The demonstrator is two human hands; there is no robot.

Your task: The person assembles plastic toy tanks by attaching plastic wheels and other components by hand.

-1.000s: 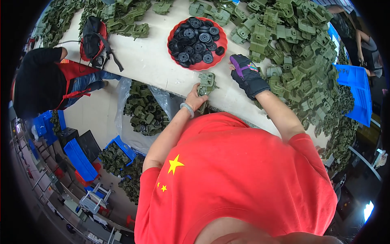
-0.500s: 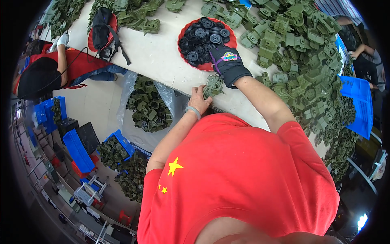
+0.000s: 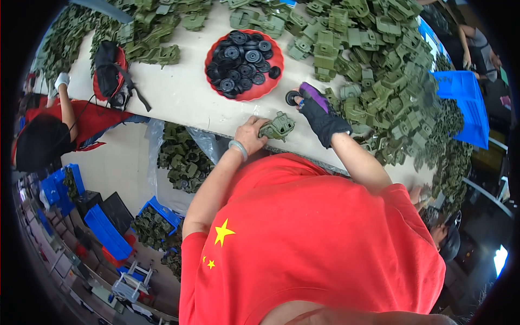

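My bare left hand (image 3: 250, 135) grips an olive-green plastic toy vehicle body (image 3: 278, 127) near the table's front edge. Small openings show in the side of the body. To its right, my right hand (image 3: 318, 114), in a black and purple glove with bare fingertips, pinches a small black toy wheel (image 3: 292, 98) above the white table. Farther off sits a red scalloped dish (image 3: 254, 96) heaped with black wheels (image 3: 245, 70); one wheel lies apart near the dish's right rim.
Piles of green toy parts (image 3: 374, 81) cover the table's right side. At the left lies a black bag (image 3: 107, 62) on another red dish. Below the edge, a clear plastic bag (image 3: 155, 157) holds more green parts. A person in red (image 3: 100, 124) works at the far left.
My right hand has come away from the dish toward me and to the right, carrying a wheel. My left hand still holds the toy vehicle body, now turned somewhat.
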